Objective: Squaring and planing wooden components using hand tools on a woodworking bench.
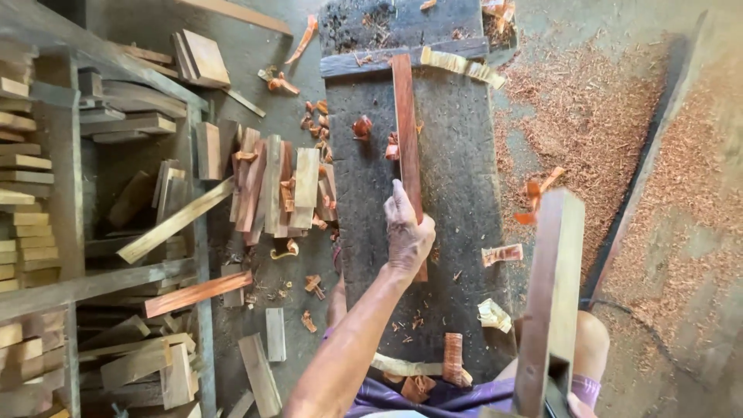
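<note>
Down on the Bench, a Hand on the Red Strip

Below, the left hand (406,236) is closed over the near end of a long red strip (405,124) — the strip lies lengthwise on a dark plank (457,178), its far end against a crossbar (364,62). At lower right a tall wooden tool (551,294) stands up toward the camera; the right hand is hidden behind it, so its grip cannot be told. Shavings (588,108) cover the floor — cut sticks (275,186) lie piled to the left.
</note>
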